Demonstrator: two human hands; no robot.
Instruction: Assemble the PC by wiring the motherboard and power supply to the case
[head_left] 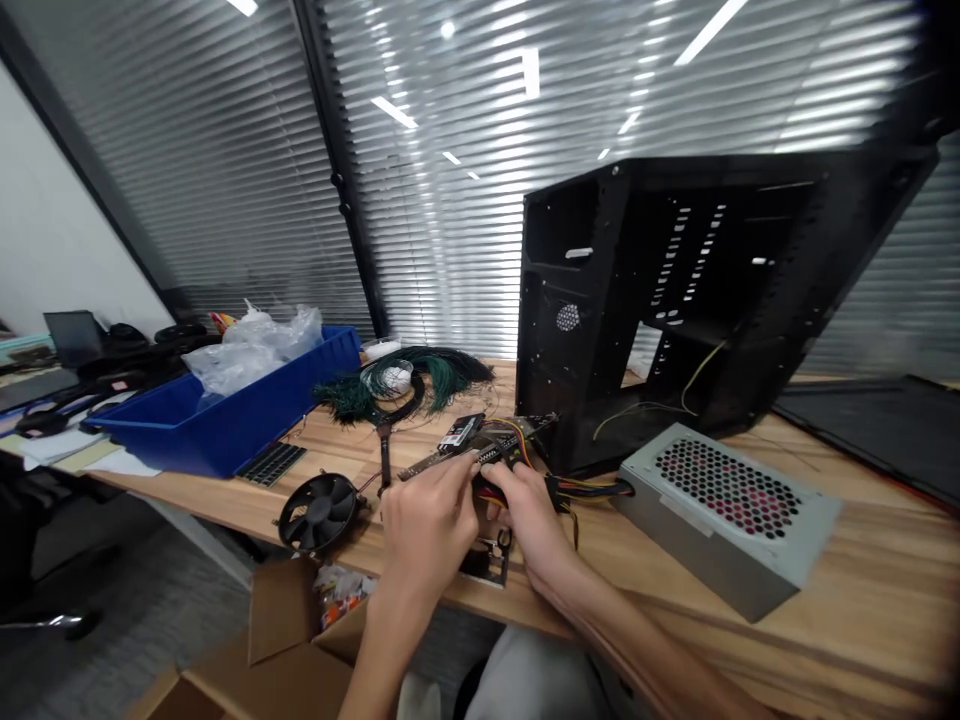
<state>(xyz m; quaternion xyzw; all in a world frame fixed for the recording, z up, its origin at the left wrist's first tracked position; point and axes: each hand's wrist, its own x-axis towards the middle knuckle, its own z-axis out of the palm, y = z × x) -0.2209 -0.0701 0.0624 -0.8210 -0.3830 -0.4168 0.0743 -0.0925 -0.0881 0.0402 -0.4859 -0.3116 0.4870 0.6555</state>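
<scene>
Both hands meet over a dark circuit board [424, 465] near the table's front edge. My left hand [431, 510] has its fingers pressed together at the board's edge; what they pinch is hidden. My right hand [529, 505] is closed round a dark connector on a bundle of red, yellow and black cables [581, 489]. The bundle runs right to a grey power supply [705, 520] with a perforated top. A small black module with a white label [459, 432] sits on the board's back side. Below the hands lies a metal bracket plate [487, 562].
A large black computer case [577, 360] stands behind on the right. A black fan [321, 513], a blue bin [217, 430] with plastic bags and bundled green and black ties [442, 378] are left. An open cardboard box [277, 610] sits below the table edge.
</scene>
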